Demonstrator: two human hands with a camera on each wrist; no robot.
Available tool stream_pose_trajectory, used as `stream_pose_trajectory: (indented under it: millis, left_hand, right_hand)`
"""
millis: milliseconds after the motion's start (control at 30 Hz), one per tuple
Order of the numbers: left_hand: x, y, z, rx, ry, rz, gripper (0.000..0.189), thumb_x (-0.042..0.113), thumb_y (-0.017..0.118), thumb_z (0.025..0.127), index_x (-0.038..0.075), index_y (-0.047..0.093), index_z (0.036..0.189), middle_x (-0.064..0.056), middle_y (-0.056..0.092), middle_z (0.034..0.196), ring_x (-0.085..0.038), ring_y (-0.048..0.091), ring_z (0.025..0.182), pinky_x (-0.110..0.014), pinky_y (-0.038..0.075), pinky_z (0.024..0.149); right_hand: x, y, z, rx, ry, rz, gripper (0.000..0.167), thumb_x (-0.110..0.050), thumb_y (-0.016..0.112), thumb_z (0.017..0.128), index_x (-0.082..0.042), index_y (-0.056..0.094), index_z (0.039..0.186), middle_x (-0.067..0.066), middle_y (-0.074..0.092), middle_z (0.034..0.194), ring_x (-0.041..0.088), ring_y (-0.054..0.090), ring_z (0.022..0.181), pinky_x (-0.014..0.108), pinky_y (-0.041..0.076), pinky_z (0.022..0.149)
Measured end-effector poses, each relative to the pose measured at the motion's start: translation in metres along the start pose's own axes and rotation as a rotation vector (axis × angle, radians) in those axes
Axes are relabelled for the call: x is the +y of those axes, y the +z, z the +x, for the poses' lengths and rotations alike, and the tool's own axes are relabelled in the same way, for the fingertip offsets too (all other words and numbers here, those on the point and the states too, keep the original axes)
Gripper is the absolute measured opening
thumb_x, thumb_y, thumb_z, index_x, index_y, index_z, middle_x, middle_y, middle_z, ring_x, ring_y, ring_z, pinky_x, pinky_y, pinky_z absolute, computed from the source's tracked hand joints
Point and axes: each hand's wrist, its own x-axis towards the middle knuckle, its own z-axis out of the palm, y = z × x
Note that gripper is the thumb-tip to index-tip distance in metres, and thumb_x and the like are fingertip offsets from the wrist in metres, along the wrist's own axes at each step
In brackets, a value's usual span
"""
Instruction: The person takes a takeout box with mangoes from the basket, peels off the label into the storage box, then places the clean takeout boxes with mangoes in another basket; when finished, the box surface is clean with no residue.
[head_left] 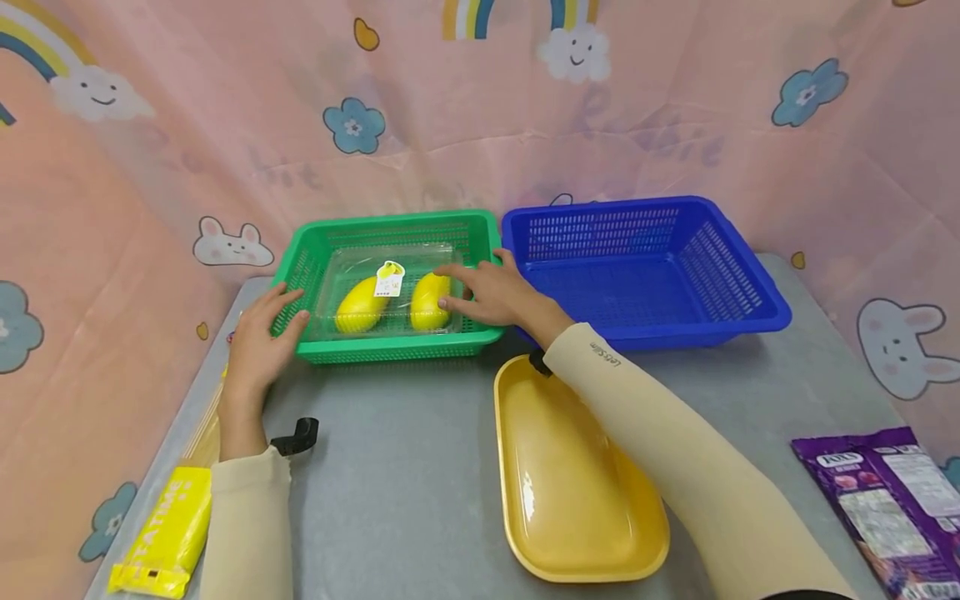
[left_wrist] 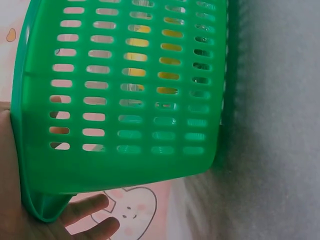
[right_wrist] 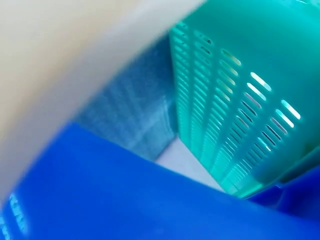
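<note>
A green basket (head_left: 397, 352) holds a clear plastic box (head_left: 347, 265) with two yellow mangoes, one on the left (head_left: 358, 308) and one on the right (head_left: 427, 307), under a white label (head_left: 388, 285). My left hand (head_left: 258, 346) is at the basket's left front corner, fingers spread; in the left wrist view its fingers (left_wrist: 95, 227) show past the green rim. My right hand (head_left: 501, 292) reaches over the basket's right side, fingers extended above the right mango. Whether its fingertips touch the box, I cannot tell. The right wrist view shows the basket's slotted wall (right_wrist: 270, 40), not the hand.
A blue basket (head_left: 600, 287) stands right beside the green one. In front lies a yellow tray (head_left: 570, 492), partly under my right forearm. A yellow packet (head_left: 168, 525) lies at the left edge, a purple packet (head_left: 877, 500) at the right. A patterned curtain (head_left: 465, 108) hangs behind.
</note>
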Motion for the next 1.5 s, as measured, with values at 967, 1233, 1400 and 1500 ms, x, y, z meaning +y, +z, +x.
stream_pose_trajectory:
  millis: [967, 1233, 1400, 1500]
  left_hand:
    - [0.0003, 0.0033, 0.005, 0.003, 0.006, -0.012, 0.048, 0.033, 0.047, 0.106, 0.007, 0.054, 0.147, -0.018, 0.038, 0.163, -0.044, 0.03, 0.152, -0.068, 0.011, 0.123]
    - [-0.003, -0.0004, 0.0038, -0.021, -0.009, -0.007, 0.051, 0.037, 0.044, 0.108, 0.009, 0.051, 0.15, -0.017, 0.035, 0.165, -0.045, 0.027, 0.153, -0.067, 0.007, 0.124]
    - [-0.004, -0.0022, 0.0028, -0.035, -0.022, -0.003, 0.053, 0.04, 0.042, 0.108, 0.009, 0.05, 0.151, -0.016, 0.033, 0.165, -0.044, 0.026, 0.154, -0.067, 0.007, 0.125]
    - [-0.0049, -0.0043, 0.0021, -0.051, -0.02, -0.008, 0.053, 0.04, 0.042, 0.108, 0.01, 0.05, 0.151, -0.016, 0.033, 0.166, -0.044, 0.025, 0.154, -0.067, 0.008, 0.124]
  right_hand:
    - [-0.0073, -0.0033, 0.0006, 0.127, 0.126, 0.309, 0.053, -0.047, 0.05, 0.105, -0.038, 0.04, 0.156, -0.004, 0.074, 0.087, 0.014, 0.067, 0.103, 0.062, -0.008, 0.124]
    - [-0.0043, -0.0004, 0.0017, 0.276, 0.041, 0.433, 0.046, -0.036, 0.062, 0.102, -0.03, 0.056, 0.147, 0.002, 0.068, 0.082, 0.016, 0.063, 0.084, 0.064, 0.001, 0.125]
    - [-0.0029, 0.0015, 0.002, 0.319, -0.006, 0.459, 0.045, -0.032, 0.064, 0.101, -0.026, 0.059, 0.145, 0.004, 0.067, 0.081, 0.017, 0.061, 0.081, 0.065, 0.007, 0.125]
    - [-0.0023, 0.0028, 0.0017, 0.34, -0.025, 0.467, 0.044, -0.03, 0.064, 0.101, -0.024, 0.059, 0.145, 0.006, 0.065, 0.08, 0.019, 0.058, 0.075, 0.058, 0.027, 0.118]
